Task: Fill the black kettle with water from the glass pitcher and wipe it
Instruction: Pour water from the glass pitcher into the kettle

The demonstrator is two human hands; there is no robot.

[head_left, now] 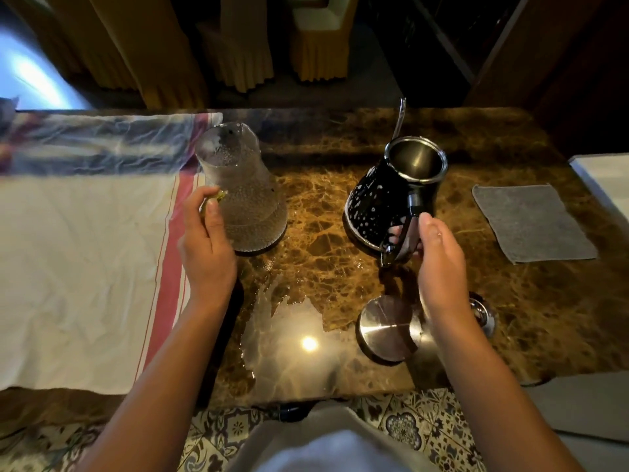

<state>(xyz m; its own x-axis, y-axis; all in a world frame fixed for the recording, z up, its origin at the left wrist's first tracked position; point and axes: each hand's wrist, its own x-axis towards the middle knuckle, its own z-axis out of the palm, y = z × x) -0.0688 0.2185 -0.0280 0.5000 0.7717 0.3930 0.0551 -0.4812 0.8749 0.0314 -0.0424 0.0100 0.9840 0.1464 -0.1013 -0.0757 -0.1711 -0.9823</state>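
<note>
The black kettle (377, 195), speckled white, stands on the marble counter (326, 199) with its top open and a thin spout at the back. My right hand (437, 253) grips its handle from the near side. Its steel lid (388, 330) lies on the counter under my right forearm. The textured glass pitcher (245, 195) stands left of the kettle, at the edge of a cloth. My left hand (206, 247) holds the pitcher's yellowish handle, mostly hidden by my fingers. A grey wiping cloth (531, 223) lies flat to the right of the kettle.
A white cloth with red stripes (85, 267) covers the left side of the counter. A wet patch (289, 335) shines on the marble near the front edge. Chairs with yellow covers (320, 39) stand beyond the counter. A pale tray edge (606, 178) sits far right.
</note>
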